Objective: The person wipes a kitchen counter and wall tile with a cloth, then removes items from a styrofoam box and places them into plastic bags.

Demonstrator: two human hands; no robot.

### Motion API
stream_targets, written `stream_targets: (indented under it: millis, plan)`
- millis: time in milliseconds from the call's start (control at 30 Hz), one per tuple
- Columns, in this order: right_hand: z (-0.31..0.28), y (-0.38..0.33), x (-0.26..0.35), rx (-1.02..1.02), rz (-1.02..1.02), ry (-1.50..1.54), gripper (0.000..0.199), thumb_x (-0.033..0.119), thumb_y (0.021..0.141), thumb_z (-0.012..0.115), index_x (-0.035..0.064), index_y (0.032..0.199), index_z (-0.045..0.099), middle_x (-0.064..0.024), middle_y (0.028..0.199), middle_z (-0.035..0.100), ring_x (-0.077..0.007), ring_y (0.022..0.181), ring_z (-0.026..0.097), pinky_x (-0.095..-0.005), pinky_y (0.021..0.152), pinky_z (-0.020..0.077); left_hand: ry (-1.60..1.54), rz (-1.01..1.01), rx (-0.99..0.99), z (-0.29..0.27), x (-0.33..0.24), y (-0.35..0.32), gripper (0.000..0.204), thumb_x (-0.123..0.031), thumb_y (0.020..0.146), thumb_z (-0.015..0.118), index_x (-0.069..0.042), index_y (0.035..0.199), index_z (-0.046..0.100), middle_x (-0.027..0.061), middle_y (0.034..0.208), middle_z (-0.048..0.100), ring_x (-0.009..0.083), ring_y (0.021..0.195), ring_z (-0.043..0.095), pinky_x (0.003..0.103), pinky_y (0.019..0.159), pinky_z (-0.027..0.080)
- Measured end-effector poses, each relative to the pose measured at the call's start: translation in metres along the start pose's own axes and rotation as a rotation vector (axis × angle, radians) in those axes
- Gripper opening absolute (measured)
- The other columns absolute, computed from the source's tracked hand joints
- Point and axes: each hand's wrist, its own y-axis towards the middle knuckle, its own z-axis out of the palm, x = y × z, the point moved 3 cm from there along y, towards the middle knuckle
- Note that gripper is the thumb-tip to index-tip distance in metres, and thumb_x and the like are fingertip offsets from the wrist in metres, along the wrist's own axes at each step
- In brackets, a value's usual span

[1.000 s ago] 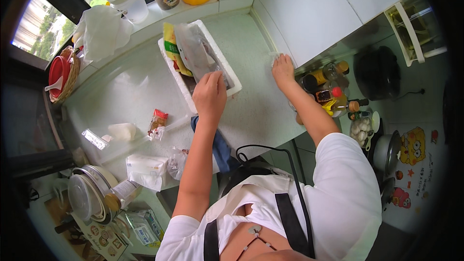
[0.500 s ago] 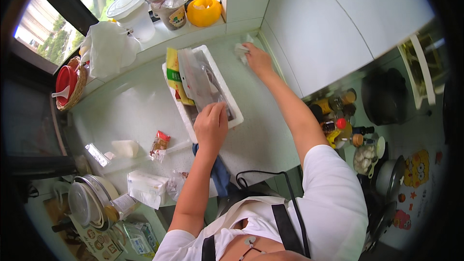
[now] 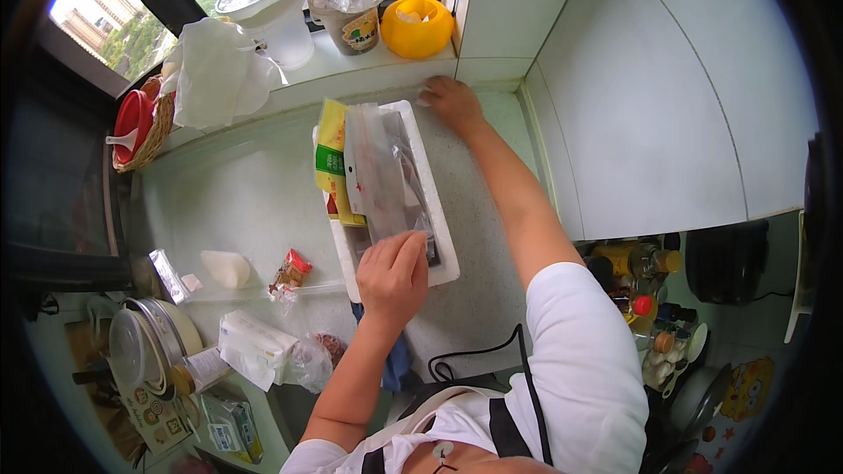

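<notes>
A white foam box [image 3: 446, 241] stands lengthwise on the pale counter. Inside it are a yellow and green packet [image 3: 331, 154] on the left and clear plastic bags [image 3: 384, 180] beside it. My left hand [image 3: 392, 285] is over the box's near end, its fingers pinched together on the edge of a clear plastic bag. Beyond the box's far right corner, my right hand [image 3: 455, 108] reaches down to the counter by the back wall. Its fingers are closed on a white tissue [image 3: 424, 99], mostly hidden under the hand.
A lidded clear tub [image 3: 285, 31], a bag-topped cup [image 3: 349, 28] and a yellow bowl [image 3: 417, 28] line the window ledge. A red snack packet [image 3: 291, 270] and a tissue pack [image 3: 255, 342] lie left of the box. Bottles [image 3: 637, 272] stand to the right.
My right hand has moved left along the back of the counter with the tissue, toward the box's far end. My left hand stays at the box's near end. The whole view has shifted slightly.
</notes>
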Motion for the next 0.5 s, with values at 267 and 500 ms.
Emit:
stream_targets:
  millis: [267, 500]
  plan:
    - [-0.061, -0.055, -0.067, -0.021, 0.597, -0.142, 0.023, 0.01, 0.072, 0.06, 0.0069, 0.094, 0.061, -0.0107, 0.1, 0.059, -0.0292, 0.091, 0.056, -0.0368, 0.075, 0.0469, 0.042, 0.009, 0.018, 0.006, 0.001, 0.002, 0.016, 0.0, 0.07, 0.061, -0.004, 0.085, 0.062, 0.0077, 0.082, 0.062, 0.0237, 0.071, 0.059, 0.032, 0.063, 0.046]
    - [-0.018, -0.005, -0.031, -0.312, 1.342, 0.932, 0.029, 0.014, 0.078, 0.059, -0.0044, 0.101, 0.054, -0.0143, 0.095, 0.057, -0.0215, 0.079, 0.057, -0.0309, 0.062, 0.0441, 0.047, 0.027, 0.041, 0.005, -0.002, 0.002, 0.017, 0.001, 0.07, 0.06, -0.004, 0.086, 0.061, 0.0077, 0.081, 0.062, 0.0235, 0.071, 0.059, 0.032, 0.063, 0.046]
